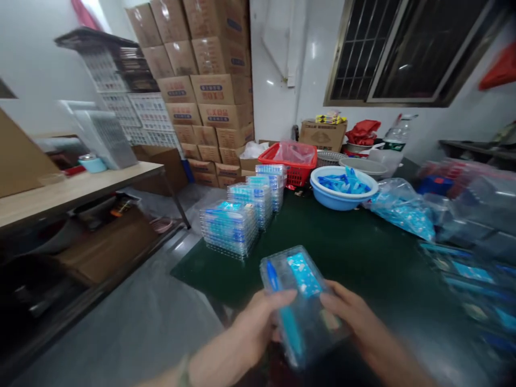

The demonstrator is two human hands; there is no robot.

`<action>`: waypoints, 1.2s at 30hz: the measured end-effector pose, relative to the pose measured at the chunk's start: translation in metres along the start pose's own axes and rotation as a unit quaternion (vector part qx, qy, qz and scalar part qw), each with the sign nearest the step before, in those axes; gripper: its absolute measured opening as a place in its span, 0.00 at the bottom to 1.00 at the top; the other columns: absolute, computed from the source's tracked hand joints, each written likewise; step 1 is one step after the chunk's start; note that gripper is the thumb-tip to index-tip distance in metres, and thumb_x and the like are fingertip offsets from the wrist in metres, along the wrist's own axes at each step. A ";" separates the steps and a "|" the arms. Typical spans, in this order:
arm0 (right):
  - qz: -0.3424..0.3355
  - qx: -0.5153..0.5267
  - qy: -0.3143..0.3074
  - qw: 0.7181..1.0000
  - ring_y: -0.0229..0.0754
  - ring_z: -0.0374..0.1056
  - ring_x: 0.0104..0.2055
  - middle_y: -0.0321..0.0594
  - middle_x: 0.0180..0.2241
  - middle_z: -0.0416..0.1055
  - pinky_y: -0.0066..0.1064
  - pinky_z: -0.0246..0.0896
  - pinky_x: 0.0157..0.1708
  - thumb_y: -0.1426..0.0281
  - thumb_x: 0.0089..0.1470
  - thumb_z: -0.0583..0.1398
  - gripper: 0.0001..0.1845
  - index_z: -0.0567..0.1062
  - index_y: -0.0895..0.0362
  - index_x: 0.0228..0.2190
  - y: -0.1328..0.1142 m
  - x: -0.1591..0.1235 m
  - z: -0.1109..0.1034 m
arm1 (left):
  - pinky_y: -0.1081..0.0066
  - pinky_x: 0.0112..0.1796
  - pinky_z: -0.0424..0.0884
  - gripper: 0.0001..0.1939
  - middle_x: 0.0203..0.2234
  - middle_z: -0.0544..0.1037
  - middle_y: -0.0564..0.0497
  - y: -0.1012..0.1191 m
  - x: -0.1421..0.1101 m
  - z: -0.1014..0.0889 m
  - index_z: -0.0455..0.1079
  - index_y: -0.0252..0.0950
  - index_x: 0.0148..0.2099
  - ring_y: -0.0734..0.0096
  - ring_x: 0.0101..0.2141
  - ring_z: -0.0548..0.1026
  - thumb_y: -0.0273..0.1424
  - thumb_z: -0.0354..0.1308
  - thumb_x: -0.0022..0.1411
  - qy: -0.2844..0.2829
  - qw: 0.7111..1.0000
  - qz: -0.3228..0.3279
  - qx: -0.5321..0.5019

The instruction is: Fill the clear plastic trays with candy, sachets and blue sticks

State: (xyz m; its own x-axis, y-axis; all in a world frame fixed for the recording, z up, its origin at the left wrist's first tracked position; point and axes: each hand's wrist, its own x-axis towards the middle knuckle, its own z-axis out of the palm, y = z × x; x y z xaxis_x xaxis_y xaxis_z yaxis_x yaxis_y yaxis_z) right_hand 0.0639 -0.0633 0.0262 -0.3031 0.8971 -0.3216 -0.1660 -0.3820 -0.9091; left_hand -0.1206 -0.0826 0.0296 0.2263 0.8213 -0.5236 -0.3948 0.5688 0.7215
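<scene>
Over the green workbench [355,252], hands [258,322] hold a blurred plastic pack [300,306].

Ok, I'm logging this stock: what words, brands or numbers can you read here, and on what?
Nothing is legible.
Cardboard cartons: blue oval labels, too blurred to read.
Blue card in the clear packet between the left hand and right hand: too blurred to read.
Plastic bottle: label too small to read.
</scene>
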 end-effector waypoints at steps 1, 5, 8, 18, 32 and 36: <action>0.002 -0.011 -0.035 0.999 0.46 0.68 0.34 0.43 0.32 0.72 0.33 0.62 0.33 0.59 0.42 0.62 0.25 0.70 0.59 0.41 0.001 0.006 0.015 | 0.63 0.35 0.69 0.21 0.34 0.77 0.41 0.000 -0.013 -0.011 0.69 0.31 0.43 0.58 0.34 0.75 0.37 0.60 0.47 0.018 0.999 0.018 -0.044; 0.008 -0.084 -0.126 0.988 0.42 0.68 0.31 0.42 0.31 0.71 0.31 0.61 0.30 0.60 0.43 0.62 0.26 0.68 0.61 0.43 0.009 0.048 0.084 | 0.59 0.39 0.68 0.19 0.33 0.77 0.40 0.005 -0.047 -0.058 0.70 0.28 0.42 0.54 0.36 0.75 0.32 0.61 0.48 0.167 0.974 0.085 -0.124; -0.043 -0.184 -0.094 0.977 0.46 0.66 0.40 0.48 0.39 0.68 0.35 0.60 0.39 0.59 0.43 0.60 0.34 0.62 0.64 0.49 0.020 0.080 0.130 | 0.62 0.37 0.70 0.18 0.34 0.77 0.43 0.014 -0.050 -0.095 0.70 0.31 0.41 0.56 0.35 0.75 0.31 0.62 0.46 0.238 0.950 0.162 -0.119; -0.402 -0.539 -0.085 0.735 0.54 0.35 0.60 0.46 0.58 0.44 0.50 0.41 0.54 0.60 0.46 0.59 0.37 0.53 0.53 0.55 0.058 0.060 0.163 | 0.63 0.36 0.68 0.33 0.41 0.74 0.42 0.043 -0.009 -0.146 0.61 0.34 0.52 0.57 0.36 0.74 0.41 0.62 0.45 0.193 0.972 0.027 -0.128; -0.433 -0.583 -0.044 0.686 0.51 0.37 0.60 0.46 0.55 0.50 0.48 0.44 0.52 0.70 0.48 0.59 0.30 0.56 0.54 0.52 0.051 0.085 0.161 | 0.64 0.33 0.68 0.28 0.33 0.76 0.44 0.063 0.006 -0.131 0.65 0.32 0.47 0.57 0.34 0.73 0.44 0.59 0.45 0.178 0.974 -0.030 -0.136; -0.429 -0.576 -0.039 0.695 0.51 0.38 0.59 0.48 0.55 0.51 0.48 0.43 0.53 0.69 0.46 0.60 0.32 0.56 0.54 0.52 0.053 0.083 0.162 | 0.64 0.33 0.67 0.28 0.33 0.75 0.47 0.058 -0.004 -0.132 0.66 0.36 0.45 0.60 0.32 0.73 0.48 0.57 0.45 0.214 0.967 0.006 -0.139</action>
State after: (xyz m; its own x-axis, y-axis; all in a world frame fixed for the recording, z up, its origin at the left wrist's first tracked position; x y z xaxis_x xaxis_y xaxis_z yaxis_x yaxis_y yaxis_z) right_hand -0.1217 -0.0453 -0.0059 -0.6140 0.6524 0.4443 0.5300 0.7578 -0.3805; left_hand -0.2622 -0.0589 0.0131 -0.1457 0.7012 -0.6979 -0.6331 0.4760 0.6104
